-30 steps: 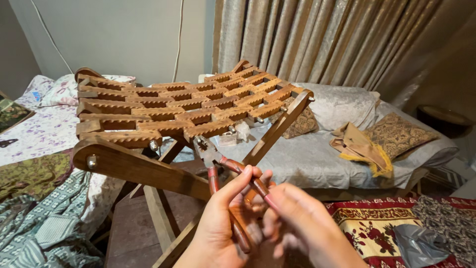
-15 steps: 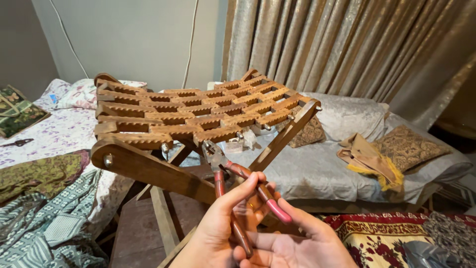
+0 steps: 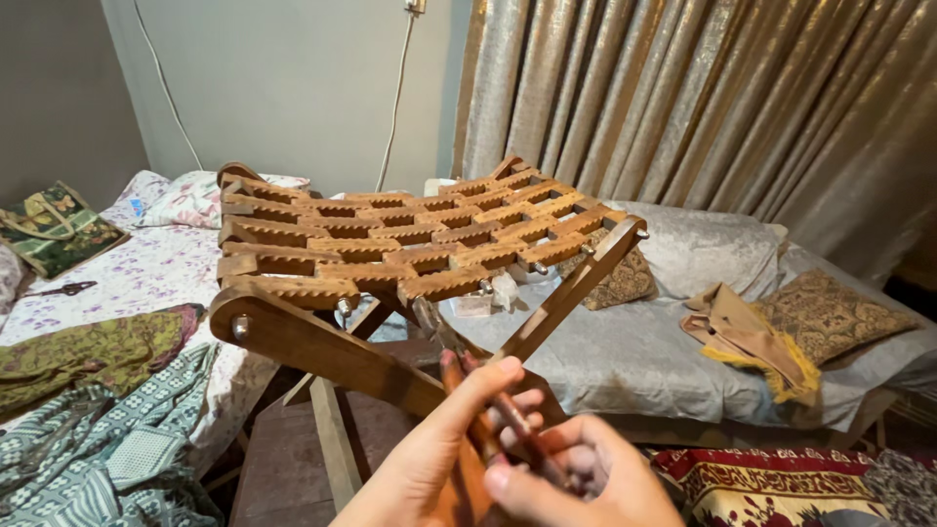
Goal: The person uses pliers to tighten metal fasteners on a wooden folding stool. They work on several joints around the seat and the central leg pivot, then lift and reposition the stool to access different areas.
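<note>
Compared with the frames a moment before, our view had pulled closer to the stool [image 3: 410,244] and our hands had sunk to the bottom edge of the frame. Half a second earlier the red handles of the pliers [image 3: 503,415] stood spread and easy to see; by now they had drawn together and lay mostly buried under our fingers. We judged from this that the grip on the tool had tightened, with its metal nose pointing up toward the underside of the slatted seat, near the bolts [image 3: 539,266] along the frame's right rail.

Our left hand [image 3: 444,454] rose from the bottom centre, thumb stretched across the handles and fingers curled behind them, so it was closed around the pliers. Our right hand [image 3: 576,483] sat just beside it, lower and to the right, its fingers bent over the same handles and touching the left. The two hands were pressed together on the tool.

The stool filled the middle of the frame, tilted on its crossed legs. A bed [image 3: 137,283] lay at left, a sofa [image 3: 703,322] at right, curtains [image 3: 703,98] behind.
</note>
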